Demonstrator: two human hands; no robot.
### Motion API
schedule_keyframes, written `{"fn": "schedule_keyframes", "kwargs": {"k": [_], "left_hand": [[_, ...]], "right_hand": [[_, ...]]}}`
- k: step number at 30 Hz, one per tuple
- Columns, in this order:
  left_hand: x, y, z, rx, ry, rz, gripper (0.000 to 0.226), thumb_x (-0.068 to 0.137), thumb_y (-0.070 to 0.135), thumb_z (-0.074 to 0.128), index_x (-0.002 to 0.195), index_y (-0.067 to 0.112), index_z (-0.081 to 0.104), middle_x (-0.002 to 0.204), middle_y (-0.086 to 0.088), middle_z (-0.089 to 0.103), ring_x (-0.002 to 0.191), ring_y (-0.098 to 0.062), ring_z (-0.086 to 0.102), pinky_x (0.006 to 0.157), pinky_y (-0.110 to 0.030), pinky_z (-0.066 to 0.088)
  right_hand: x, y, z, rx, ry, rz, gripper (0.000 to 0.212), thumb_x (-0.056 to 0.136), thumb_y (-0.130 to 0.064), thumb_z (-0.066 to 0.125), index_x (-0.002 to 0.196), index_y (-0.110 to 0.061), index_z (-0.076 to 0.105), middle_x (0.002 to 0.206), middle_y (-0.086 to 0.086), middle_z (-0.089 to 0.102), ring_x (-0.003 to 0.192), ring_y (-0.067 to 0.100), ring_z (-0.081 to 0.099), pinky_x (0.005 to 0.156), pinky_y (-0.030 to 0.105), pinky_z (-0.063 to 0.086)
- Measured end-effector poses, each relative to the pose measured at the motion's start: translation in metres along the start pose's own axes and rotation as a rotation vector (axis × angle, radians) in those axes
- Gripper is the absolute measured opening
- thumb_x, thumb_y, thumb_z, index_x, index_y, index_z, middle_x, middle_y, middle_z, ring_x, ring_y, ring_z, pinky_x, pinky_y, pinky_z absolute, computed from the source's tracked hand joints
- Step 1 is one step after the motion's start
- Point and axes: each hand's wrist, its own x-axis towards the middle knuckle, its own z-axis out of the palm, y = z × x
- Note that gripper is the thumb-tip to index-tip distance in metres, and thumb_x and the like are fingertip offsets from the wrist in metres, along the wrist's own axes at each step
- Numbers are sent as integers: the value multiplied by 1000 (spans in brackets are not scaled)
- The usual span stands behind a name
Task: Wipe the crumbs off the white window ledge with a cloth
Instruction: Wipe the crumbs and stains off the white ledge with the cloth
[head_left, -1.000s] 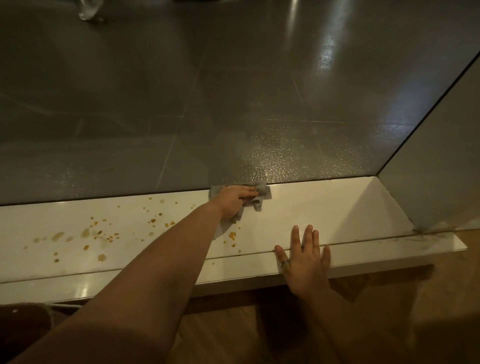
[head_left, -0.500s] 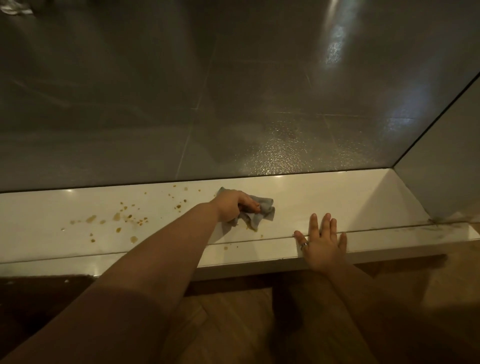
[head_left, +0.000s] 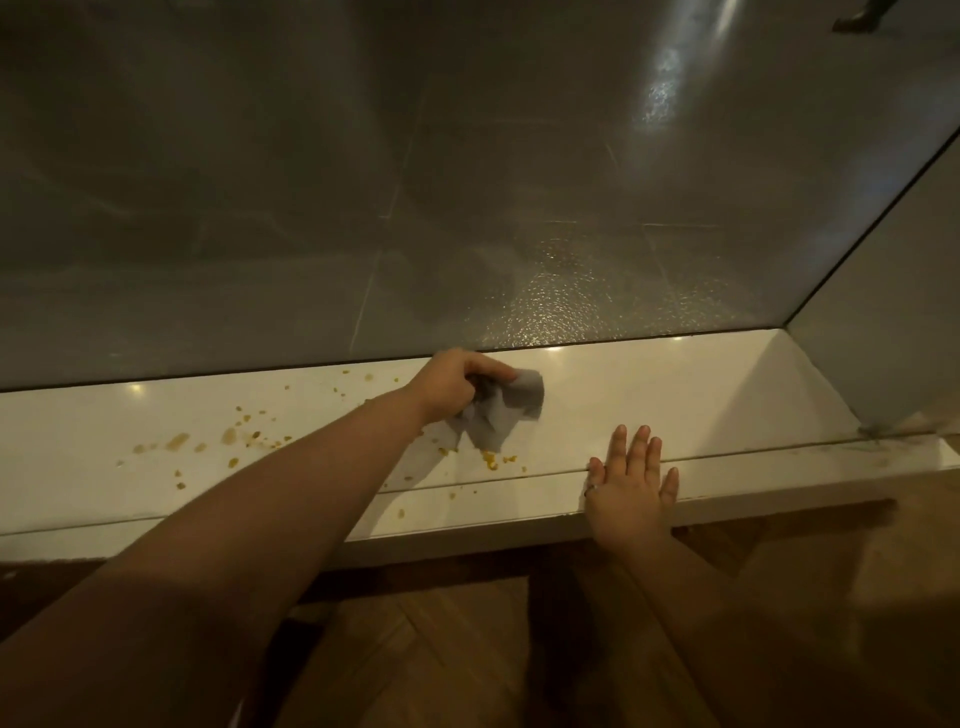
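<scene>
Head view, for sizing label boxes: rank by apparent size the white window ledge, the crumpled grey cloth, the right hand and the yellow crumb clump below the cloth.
1. White window ledge
2. Right hand and crumpled grey cloth: close, hand nearer, unranked
3. Yellow crumb clump

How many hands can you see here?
2. The left hand grips the grey cloth toward the back of the ledge; the right hand lies flat on its front edge.
</scene>
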Motion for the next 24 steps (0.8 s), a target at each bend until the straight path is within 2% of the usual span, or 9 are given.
{"fn": "schedule_keyframes", "kwargs": {"k": [3,5,9,13,14,16,18,20,24], "left_hand": [[20,16,11,-6,10,55,67,73,-25,31,119,10,65,125,-11,61,112,-23,56,86,-23,43],[29,27,24,3,-12,68,65,76,-23,32,123,10,63,129,-11,59,116,-25,54,88,-22,43],[38,30,60,15,-106,58,51,83,-14,37,121,7,63,130,-11,60,124,-23,52,107,-23,34],[29,19,91,-155,-36,16,27,89,16,53,106,14,73,113,-6,70,110,-16,59,106,-35,42],[29,16,96,-114,-4,55,24,87,28,59,104,19,73,110,-2,71,109,-11,57,109,-39,38],[31,6,103,120,65,164,29,84,41,61,108,28,71,115,11,68,116,-8,47,115,-47,24],[30,1,105,270,92,225,29,87,38,58,114,32,68,124,18,63,122,-11,41,114,-51,21],[25,0,106,307,92,261,29,89,34,56,115,31,67,126,19,61,122,-13,40,113,-50,23],[7,-10,97,283,50,304,29,91,24,54,117,24,67,126,10,63,122,-12,40,110,-36,31]], "right_hand": [[1,0,1,-1,7,2,57,99,-39,7,146,-18,-16,155,8,-22,143,24,-21,114,44,-11],[2,1,1,3,13,4,57,99,-40,7,146,-19,-16,155,8,-22,143,23,-20,114,44,-11],[1,3,1,-5,24,-17,57,99,-39,9,146,-19,-17,155,8,-22,143,23,-20,115,44,-10],[1,2,3,2,45,-14,57,99,-39,9,146,-19,-16,156,7,-21,144,23,-20,115,44,-9],[2,1,3,2,54,-13,57,99,-39,9,147,-20,-15,156,7,-20,144,23,-19,115,44,-9],[2,1,4,4,62,-14,56,99,-38,9,147,-20,-14,157,7,-18,144,23,-18,116,45,-8],[2,2,5,-1,70,-16,56,99,-38,9,147,-19,-13,157,7,-18,145,23,-17,116,45,-7],[2,3,5,-7,70,-13,56,99,-38,9,147,-19,-13,157,8,-17,145,23,-17,116,45,-7],[2,3,3,11,46,-14,56,100,-36,10,148,-19,-12,157,8,-17,145,23,-17,116,46,-7]]}}
